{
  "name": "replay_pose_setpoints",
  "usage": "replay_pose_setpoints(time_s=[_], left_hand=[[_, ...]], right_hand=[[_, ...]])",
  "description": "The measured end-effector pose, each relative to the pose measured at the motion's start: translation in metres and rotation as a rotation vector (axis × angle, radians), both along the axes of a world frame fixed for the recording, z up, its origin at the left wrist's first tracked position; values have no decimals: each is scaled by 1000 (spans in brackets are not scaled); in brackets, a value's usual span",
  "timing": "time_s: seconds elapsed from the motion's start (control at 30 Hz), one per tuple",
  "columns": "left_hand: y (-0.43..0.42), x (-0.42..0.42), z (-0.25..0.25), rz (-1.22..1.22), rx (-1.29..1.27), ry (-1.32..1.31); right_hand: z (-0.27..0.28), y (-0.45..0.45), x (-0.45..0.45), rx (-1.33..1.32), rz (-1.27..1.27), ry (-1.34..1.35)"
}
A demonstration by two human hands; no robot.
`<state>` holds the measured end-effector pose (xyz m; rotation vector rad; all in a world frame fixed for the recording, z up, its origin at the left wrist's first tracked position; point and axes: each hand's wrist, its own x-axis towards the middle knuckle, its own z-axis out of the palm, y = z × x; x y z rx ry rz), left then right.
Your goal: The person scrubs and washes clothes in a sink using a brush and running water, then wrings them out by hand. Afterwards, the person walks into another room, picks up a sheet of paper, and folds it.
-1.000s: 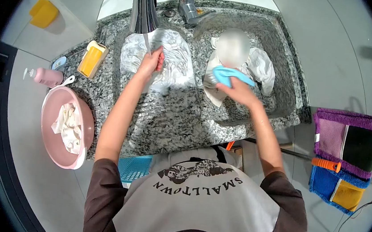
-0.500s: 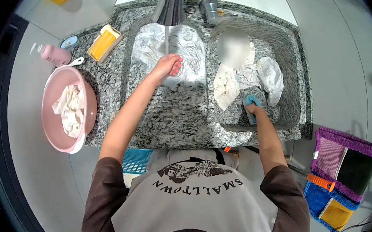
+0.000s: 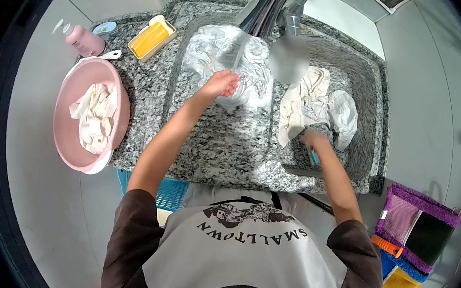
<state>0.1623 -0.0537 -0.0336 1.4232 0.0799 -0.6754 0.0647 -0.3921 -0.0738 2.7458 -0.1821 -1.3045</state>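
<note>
My left hand (image 3: 222, 83) is held under the stream from the faucet (image 3: 264, 8), above white wet cloth (image 3: 201, 44) in the left basin. Its fingers are curled in, and I see nothing held in them. In the right basin my right hand (image 3: 317, 138), smeared by motion, grips a blue item (image 3: 314, 157) that shows just below its fingers; its kind is unclear. Close to that hand lie a cream cloth (image 3: 293, 108) with stains and a bunched white cloth (image 3: 343, 116). A round blurred patch covers part of the divider between the basins.
On the left, a pink basin (image 3: 65, 122) holds cream cloth (image 3: 97, 117). Behind it stand a pink pump bottle (image 3: 86, 41) and a box holding a yellow bar (image 3: 151, 37). Purple-edged mats (image 3: 417, 228) and an orange handle (image 3: 387, 246) are at the right. A blue basket (image 3: 173, 194) sits below the counter.
The view has shifted, so the sink appears farther right and lower. My right hand has moved on the blue item, which now shows below the fingers. My left hand stays under the stream.
</note>
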Motion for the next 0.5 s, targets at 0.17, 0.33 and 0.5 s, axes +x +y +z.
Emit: replay_pose_setpoints(time_s=[0.17, 0.33, 0.5], left_hand=[[4, -3, 0, 10, 25, 16], [15, -10, -4, 167, 107, -24], [18, -8, 8, 337, 124, -78]], right_hand=[[118, 105, 61, 482, 4, -654], [59, 214, 120, 1010, -154, -673], [29, 261, 148, 1221, -625, -607]])
